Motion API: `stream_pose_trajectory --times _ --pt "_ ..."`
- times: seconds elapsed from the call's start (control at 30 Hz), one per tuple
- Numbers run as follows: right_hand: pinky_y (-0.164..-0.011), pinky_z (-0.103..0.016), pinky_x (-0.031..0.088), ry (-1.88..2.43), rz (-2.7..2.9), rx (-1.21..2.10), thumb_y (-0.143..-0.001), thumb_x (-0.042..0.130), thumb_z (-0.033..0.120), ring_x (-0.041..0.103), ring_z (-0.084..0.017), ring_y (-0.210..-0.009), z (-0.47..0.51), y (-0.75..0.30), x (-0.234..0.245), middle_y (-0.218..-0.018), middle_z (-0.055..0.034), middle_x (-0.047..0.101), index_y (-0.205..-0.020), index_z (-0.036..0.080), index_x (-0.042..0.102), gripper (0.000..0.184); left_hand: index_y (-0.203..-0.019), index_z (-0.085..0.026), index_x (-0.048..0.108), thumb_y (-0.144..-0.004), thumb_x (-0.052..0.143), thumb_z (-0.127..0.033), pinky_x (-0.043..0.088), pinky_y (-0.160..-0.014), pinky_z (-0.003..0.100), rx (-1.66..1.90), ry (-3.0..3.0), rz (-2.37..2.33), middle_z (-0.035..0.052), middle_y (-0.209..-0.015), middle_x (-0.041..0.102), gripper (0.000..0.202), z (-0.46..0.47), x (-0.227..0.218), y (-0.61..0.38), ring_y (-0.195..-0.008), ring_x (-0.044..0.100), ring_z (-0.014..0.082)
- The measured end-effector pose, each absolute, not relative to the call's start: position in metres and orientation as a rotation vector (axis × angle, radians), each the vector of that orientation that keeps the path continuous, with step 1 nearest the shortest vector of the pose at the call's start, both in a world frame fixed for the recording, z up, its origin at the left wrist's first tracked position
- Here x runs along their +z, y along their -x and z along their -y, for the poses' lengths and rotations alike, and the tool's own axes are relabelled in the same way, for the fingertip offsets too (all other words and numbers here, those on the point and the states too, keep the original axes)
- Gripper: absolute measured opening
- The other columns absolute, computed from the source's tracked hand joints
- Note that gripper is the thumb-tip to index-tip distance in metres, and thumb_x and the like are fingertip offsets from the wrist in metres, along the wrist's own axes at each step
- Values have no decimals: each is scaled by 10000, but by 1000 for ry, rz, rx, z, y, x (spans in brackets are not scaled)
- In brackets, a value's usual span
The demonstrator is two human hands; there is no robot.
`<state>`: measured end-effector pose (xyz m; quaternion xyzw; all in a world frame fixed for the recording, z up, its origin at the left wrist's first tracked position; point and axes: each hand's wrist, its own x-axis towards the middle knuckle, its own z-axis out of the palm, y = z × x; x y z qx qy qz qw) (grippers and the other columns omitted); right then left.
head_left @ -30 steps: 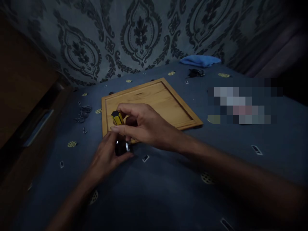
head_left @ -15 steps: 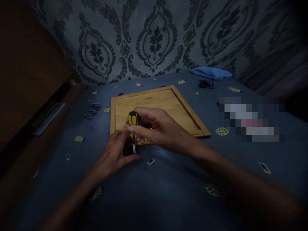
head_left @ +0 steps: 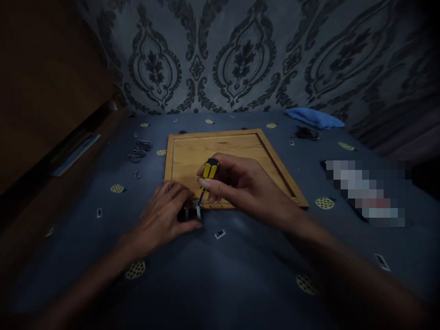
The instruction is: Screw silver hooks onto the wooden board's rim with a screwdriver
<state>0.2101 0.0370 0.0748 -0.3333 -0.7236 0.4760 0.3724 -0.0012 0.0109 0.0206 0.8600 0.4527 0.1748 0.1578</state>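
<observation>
My right hand is closed round a yellow and black screwdriver, fingers and thumb on its handle. The screwdriver leans, its shaft pointing down at a small shiny metal fitting at the near left corner of a framed wooden panel. My left hand curls round that fitting, thumb on the near side and fingers on the panel side. The fitting's exact kind is unclear in the dim light. Whether the screwdriver tip sits in a screw cannot be made out.
Several metal pieces and a few small screws lie left of the panel. A blue cloth and a dark tangled item are behind on the right. A blurred-out object lies right. Wooden furniture borders the left.
The screwdriver has gone from nearly upright to tilted, its handle leaning right. My right hand has shifted slightly right; the left still holds the fitting. The whole view has shifted a little.
</observation>
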Motion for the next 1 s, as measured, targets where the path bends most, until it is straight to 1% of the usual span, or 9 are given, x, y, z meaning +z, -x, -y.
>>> stream_pose_trajectory --times 0.27,0.4,0.5,0.6,0.7,0.8,0.87,0.93,1.0 --pt "-546 -261 490 899 1822 1249 -885 741 476 640 -133 -612 -35 -208 78 -675 33 589 -763 213 509 372 -1173 -226 631 -844 746 -542 459 -993 493 472 -2453 -1323 72 -1239 639 470 -13 12 -1 -1153 515 302" --pt "-581 -266 507 919 1827 1240 -885 744 461 636 -132 -636 -36 -207 80 -731 11 622 -769 204 541 347 -1124 -212 636 -842 767 -484 441 -1005 486 488 -2434 -1294 62 -1205 648 413 -12 13 -2 -1148 513 293" --pt "-630 -278 538 924 1834 1240 -900 732 455 654 -143 -661 -36 -208 82 -749 3 638 -835 199 591 300 -1083 -217 643 -854 756 -445 447 -988 477 517 -2415 -1291 53 -1159 653 342 -11 12 -1 -1133 515 292" --pt "-660 -290 567 902 1820 1257 -916 713 465 677 -150 -677 -38 -208 81 -784 -1 642 -890 200 611 285 -1084 -214 638 -849 760 -408 444 -989 475 527 -2414 -1279 53 -1155 642 329 -10 11 -1 -1139 508 295" --pt "-601 -278 562 903 1783 1253 -882 753 468 653 -131 -626 -39 -206 77 -816 0 646 -862 206 603 303 -1075 -210 629 -847 762 -407 444 -993 481 537 -2431 -1273 60 -1151 644 329 -10 11 -1 -1132 509 294" --pt "-523 -264 532 937 1738 1200 -831 803 479 607 -119 -571 -38 -203 72 -757 17 620 -823 213 594 339 -1083 -230 626 -861 744 -405 440 -1000 488 536 -2443 -1281 56 -1185 645 306 -11 12 -2 -1141 512 293" --pt "-503 -262 521 963 1730 1167 -809 824 478 598 -123 -568 -37 -203 71 -730 21 612 -810 215 590 352 -1115 -238 632 -864 740 -398 437 -998 483 521 -2442 -1279 58 -1206 643 316 -11 12 -2 -1143 515 292" --pt "-505 -262 520 985 1747 1168 -812 828 458 610 -126 -582 -36 -205 73 -753 16 631 -862 215 608 332 -1130 -237 640 -859 743 -402 436 -998 479 514 -2439 -1277 62 -1210 645 334 -11 12 -2 -1139 520 293" --pt "-556 -267 543 965 1799 1197 -859 791 427 645 -135 -620 -36 -208 78 -769 16 649 -1005 218 635 299 -1120 -232 646 -854 745 -414 435 -1002 481 516 -2442 -1279 62 -1201 646 337 -12 11 -2 -1136 522 295"
